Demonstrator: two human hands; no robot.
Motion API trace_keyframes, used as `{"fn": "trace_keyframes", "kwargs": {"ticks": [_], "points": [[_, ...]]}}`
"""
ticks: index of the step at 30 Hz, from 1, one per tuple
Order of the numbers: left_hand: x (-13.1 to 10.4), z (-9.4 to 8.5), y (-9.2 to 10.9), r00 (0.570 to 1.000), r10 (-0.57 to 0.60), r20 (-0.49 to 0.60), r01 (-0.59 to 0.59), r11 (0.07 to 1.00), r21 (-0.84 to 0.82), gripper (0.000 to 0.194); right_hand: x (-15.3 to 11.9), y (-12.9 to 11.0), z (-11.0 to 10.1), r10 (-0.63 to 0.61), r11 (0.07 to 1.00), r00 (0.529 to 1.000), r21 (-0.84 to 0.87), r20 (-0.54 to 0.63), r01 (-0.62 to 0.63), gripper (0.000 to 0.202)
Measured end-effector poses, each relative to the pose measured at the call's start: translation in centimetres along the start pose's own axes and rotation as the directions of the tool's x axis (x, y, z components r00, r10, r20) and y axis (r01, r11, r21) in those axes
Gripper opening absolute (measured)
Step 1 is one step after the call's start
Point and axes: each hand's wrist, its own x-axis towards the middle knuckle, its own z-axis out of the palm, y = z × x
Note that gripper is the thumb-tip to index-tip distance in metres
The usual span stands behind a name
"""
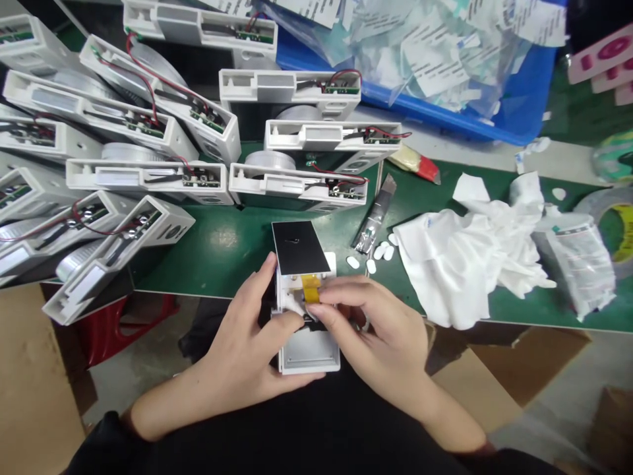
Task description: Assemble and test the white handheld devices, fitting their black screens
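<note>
Left hand (244,333) curled round white casing (312,349); right hand (383,323) pinching orange ribbon (310,284). Black screen (301,249) at casing's far end.

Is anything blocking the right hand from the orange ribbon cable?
Nothing visible: the right hand has its fingertips at the lower end of the ribbon cable. The black panel sits beyond, not between.

The person wears a plain black top (297,429), its front dark and matte. To the left of that top's front, the black left sleeve (99,442) ends in a rumpled edge on the bare forearm. To its right, the black right sleeve (509,462) also stops short of the wrist. Beyond the top, the ungloved right hand (383,330) shows what seems a slim, light-coloured ring (366,324).
</note>
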Motion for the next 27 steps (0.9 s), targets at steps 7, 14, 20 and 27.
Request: {"fn": "trace_keyframes", "kwargs": {"ticks": [7, 14, 20, 27], "points": [[0.2, 0.2, -0.2, 0.998, 0.058, -0.014, -0.058, 0.998, 0.015, 0.051, 0.0, 0.7, 0.6, -0.067, 0.997, 0.998, -0.031, -0.021, 0.066, 0.011], [0.5, -0.1, -0.2, 0.998, 0.061, -0.003, -0.061, 0.998, 0.031, 0.054, -0.1, 1.0, 0.3, -0.121, 0.987, 0.992, -0.108, -0.044, 0.115, 0.015], [0.4, 0.0, -0.1, 0.999, 0.053, 0.008, -0.053, 0.997, 0.051, 0.049, -0.4, 1.2, -0.2, -0.046, 0.997, 0.994, -0.070, -0.104, 0.039, 0.021], [0.5, -0.1, 0.3, 1.000, 0.022, -0.002, -0.022, 0.997, 0.072, 0.049, -1.2, 1.3, -2.2, -0.278, 0.936, 0.953, -0.191, 0.118, 0.296, 0.024]]}}
